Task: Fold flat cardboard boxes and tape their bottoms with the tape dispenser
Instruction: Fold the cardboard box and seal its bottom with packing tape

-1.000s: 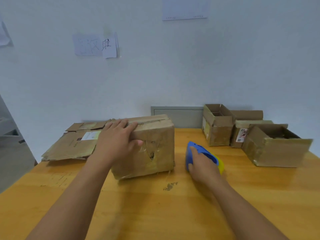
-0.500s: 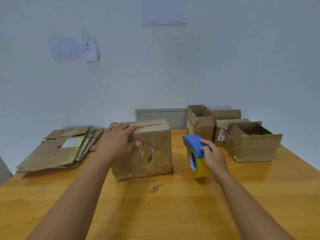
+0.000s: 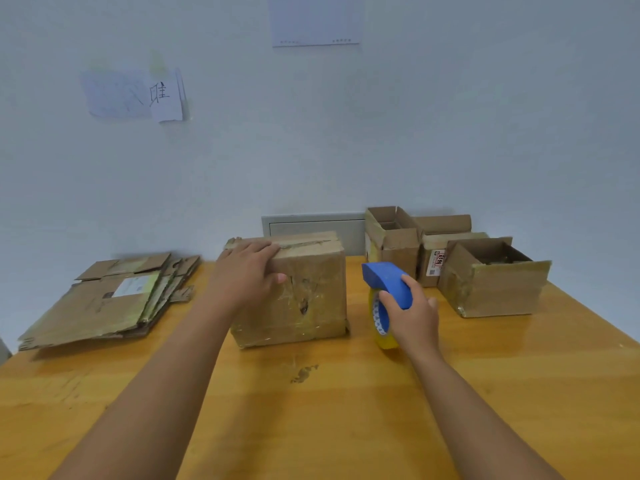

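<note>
Lifted off the wooden table (image 3: 346,427) since a second ago, when it lay low under the palm, the tape dispenser (image 3: 386,289) now stands upright beside the folded box (image 3: 304,292), gripped by the right hand (image 3: 414,315). That hand's fingers curl round the blue handle, the thumb wrapping its near side, while the yellow tape roll (image 3: 379,320) hangs below, its lower edge at or just above the tabletop; whether it touches cannot be told. Just left of the dispenser, the folded box sits closed side up, its top seam running left to right, away from the dispenser. The left hand (image 3: 247,275) has stayed on the box's upper left corner, fingers laid out straight across the top flaps and the thumb pressed against the near face, pinning the flaps flat. Of the two hands, the right is the nearer to the seam's open end, and the coming move appears to turn on carrying the dispenser up and leftward onto the top, then drawing it along that seam while the left hand steadies the box. Left of the box, well apart from it, lies a stack of flat cardboard boxes (image 3: 100,303) not yet folded. Right of the dispenser and farther back, three open boxes (image 3: 450,258) stand grouped near the wall (image 3: 450,133).
</note>
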`<state>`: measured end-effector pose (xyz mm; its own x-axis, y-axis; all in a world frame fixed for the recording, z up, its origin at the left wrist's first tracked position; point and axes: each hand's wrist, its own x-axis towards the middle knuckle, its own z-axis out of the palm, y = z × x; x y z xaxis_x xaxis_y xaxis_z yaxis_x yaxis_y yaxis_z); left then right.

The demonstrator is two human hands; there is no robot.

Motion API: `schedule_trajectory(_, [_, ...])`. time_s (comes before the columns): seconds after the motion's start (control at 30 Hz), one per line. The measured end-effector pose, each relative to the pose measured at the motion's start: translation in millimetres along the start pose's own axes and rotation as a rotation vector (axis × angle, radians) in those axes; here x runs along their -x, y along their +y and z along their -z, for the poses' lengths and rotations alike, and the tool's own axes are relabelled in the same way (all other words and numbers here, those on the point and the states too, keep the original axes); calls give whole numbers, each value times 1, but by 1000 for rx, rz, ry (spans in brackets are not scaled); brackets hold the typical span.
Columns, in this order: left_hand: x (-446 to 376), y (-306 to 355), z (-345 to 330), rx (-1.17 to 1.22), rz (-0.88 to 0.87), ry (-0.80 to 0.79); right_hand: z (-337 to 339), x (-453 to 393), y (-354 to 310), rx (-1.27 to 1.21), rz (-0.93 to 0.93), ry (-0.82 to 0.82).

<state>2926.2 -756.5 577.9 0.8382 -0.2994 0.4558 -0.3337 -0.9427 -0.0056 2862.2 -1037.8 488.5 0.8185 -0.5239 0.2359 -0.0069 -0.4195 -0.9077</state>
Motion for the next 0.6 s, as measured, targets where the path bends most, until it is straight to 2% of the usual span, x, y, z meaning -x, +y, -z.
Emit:
schedule_trajectory(0.13, [-2,-6,-1,16,-4,-9,20,-10,-25,-60,106,110])
schedule_trajectory(0.27, [-4,-8,-2,13,-18,-23,39,-25,-77,-154,302,164])
schedule_trajectory(0.33, [-4,-9,-1,15,-27,-29,40,-33,-104,-229,378,102])
schedule_trajectory(0.47, [-1,-15,0,31,-38,-34,19,-49,-150,-385,451,-143])
schedule_trajectory(0.6, [-5,-18,2,21,-70,-29,-14,-67,-183,-340,497,-358])
